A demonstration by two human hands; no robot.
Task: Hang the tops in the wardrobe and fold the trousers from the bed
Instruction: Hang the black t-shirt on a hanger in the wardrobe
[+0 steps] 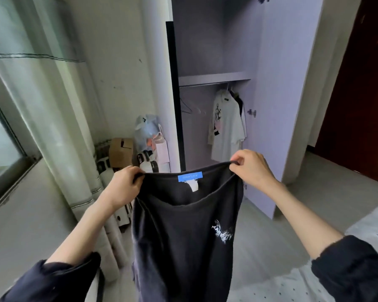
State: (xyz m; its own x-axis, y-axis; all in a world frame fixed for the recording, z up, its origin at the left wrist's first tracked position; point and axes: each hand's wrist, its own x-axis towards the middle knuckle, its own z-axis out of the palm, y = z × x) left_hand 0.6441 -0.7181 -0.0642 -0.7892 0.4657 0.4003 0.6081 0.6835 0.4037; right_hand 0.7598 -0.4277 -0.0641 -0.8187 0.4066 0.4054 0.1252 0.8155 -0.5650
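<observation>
The left hand (pixel 123 184) and right hand (pixel 250 167) each pinch the neckline of a soft black top (pixel 183 240), fingers curled round the cloth, holding it up before the open wardrobe (pixel 268 105). A blue neck label (pixel 189 176) carries writing too blurred to read; a scratchy white print (pixel 223 234) marks the chest. A white top (pixel 226 127) hangs from the rail (pixel 203 85), and wire hangers (pixel 189 107) hang bare.
</observation>
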